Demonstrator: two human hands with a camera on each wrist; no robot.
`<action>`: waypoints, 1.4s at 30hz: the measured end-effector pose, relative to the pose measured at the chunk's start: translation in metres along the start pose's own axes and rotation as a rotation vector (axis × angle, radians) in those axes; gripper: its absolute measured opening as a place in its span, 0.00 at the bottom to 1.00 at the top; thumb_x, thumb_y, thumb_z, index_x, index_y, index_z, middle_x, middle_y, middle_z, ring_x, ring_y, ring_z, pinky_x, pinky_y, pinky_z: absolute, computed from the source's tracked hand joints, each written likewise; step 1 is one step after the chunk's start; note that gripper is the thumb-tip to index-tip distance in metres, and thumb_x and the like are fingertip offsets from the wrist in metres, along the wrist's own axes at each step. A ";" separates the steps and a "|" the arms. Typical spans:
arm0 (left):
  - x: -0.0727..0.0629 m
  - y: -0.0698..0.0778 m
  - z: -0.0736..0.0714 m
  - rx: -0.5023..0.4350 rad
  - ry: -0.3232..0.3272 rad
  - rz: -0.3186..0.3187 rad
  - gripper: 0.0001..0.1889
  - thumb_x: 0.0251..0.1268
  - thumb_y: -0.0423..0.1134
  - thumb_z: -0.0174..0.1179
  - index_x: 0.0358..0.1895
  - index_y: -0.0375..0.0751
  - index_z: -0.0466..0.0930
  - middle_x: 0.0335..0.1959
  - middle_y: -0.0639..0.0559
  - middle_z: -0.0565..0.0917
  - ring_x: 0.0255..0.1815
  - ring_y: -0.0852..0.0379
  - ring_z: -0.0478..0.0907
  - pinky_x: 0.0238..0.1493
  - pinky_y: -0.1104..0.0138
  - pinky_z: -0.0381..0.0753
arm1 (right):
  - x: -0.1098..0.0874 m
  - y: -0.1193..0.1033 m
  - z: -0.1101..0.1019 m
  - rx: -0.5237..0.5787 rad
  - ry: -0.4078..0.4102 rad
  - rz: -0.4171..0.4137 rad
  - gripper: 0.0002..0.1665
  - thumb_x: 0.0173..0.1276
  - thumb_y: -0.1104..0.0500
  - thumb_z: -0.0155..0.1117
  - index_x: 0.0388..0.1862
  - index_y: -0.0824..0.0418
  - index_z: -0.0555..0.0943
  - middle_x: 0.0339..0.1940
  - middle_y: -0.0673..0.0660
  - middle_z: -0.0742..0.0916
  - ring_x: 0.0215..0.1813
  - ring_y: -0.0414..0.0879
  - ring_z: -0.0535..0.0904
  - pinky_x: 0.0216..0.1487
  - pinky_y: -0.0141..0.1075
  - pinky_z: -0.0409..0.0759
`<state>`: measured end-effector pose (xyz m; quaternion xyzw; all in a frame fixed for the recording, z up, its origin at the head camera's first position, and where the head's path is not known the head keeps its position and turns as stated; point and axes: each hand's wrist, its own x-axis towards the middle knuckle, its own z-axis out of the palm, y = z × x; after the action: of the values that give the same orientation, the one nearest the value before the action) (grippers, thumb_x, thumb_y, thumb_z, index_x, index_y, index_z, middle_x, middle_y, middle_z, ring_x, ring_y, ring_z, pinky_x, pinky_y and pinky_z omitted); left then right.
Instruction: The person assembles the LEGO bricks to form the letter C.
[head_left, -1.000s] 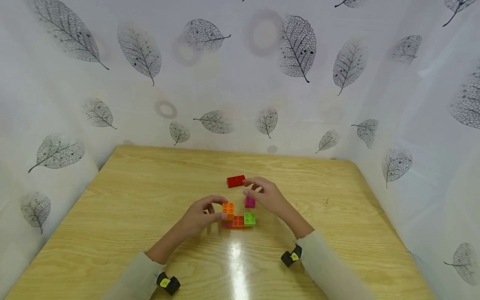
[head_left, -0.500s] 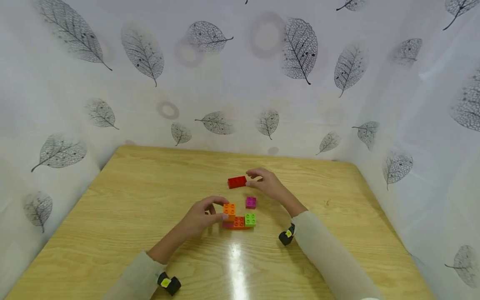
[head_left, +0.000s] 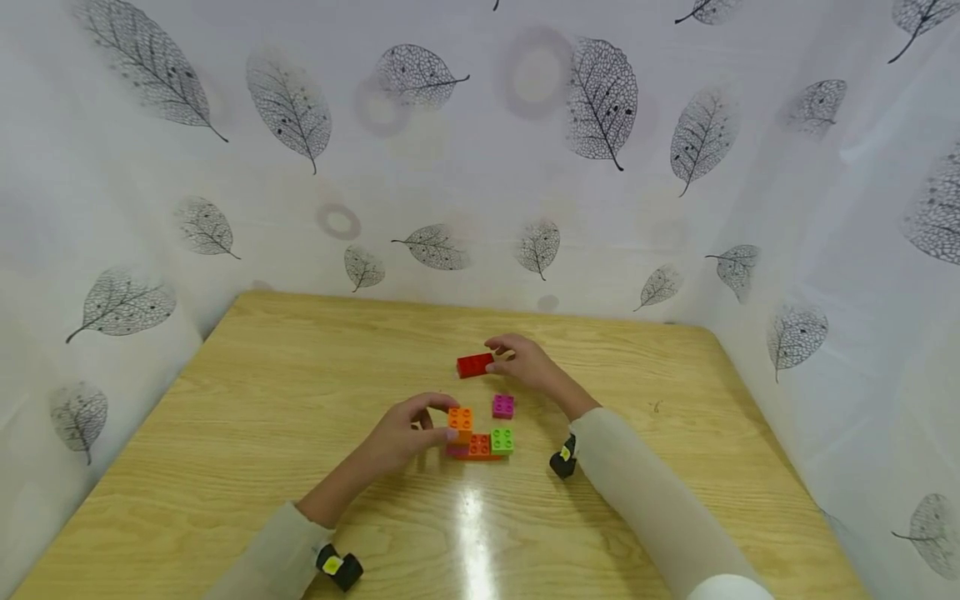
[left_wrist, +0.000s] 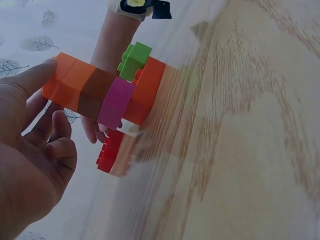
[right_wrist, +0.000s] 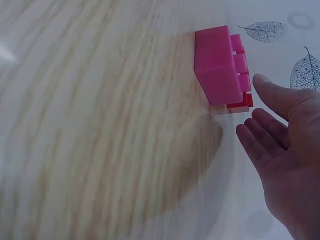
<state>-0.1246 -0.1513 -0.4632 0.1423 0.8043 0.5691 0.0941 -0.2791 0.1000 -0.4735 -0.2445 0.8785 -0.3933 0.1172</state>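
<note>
My left hand [head_left: 401,433] pinches the top orange brick [head_left: 461,418] of a small building-block stack between thumb and index finger. In the left wrist view, orange bricks [left_wrist: 72,80], a brownish brick [left_wrist: 96,92] and a magenta brick [left_wrist: 116,102] are joined in a column on one end of a long orange brick [left_wrist: 146,90]. A green brick [left_wrist: 135,60] sits on its other end. My right hand [head_left: 525,364], fingers apart, is at the right end of a loose red brick [head_left: 474,365]; whether it touches is unclear. A loose pink brick [right_wrist: 217,65] partly hides the red one in the right wrist view.
Everything stands on a wooden table [head_left: 337,350]. A leaf-patterned white curtain [head_left: 465,167] encloses its back and sides. The loose pink brick lies between the stack and the red brick. Each wrist wears a black camera [head_left: 341,568].
My right hand has drawn back from over the pink brick, moved farther across the table and then left to the red brick's end. The left hand keeps its hold on the stack.
</note>
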 end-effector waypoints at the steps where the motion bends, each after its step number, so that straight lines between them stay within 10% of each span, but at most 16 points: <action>1: 0.000 0.000 0.000 0.001 0.001 -0.002 0.21 0.64 0.49 0.70 0.59 0.56 0.80 0.55 0.54 0.81 0.37 0.53 0.74 0.31 0.69 0.72 | 0.001 0.001 0.001 0.002 -0.002 0.007 0.28 0.72 0.58 0.67 0.68 0.61 0.76 0.65 0.61 0.80 0.65 0.56 0.76 0.64 0.49 0.77; 42: -0.001 0.003 0.002 -0.004 -0.003 -0.019 0.21 0.65 0.49 0.69 0.60 0.56 0.79 0.57 0.52 0.80 0.37 0.52 0.73 0.31 0.68 0.73 | -0.012 0.003 0.000 -0.045 0.050 -0.077 0.23 0.71 0.58 0.68 0.63 0.63 0.80 0.57 0.58 0.82 0.56 0.52 0.78 0.58 0.46 0.80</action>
<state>-0.1226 -0.1493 -0.4611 0.1354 0.8045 0.5694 0.1008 -0.2694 0.1081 -0.4760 -0.2710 0.8797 -0.3835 0.0746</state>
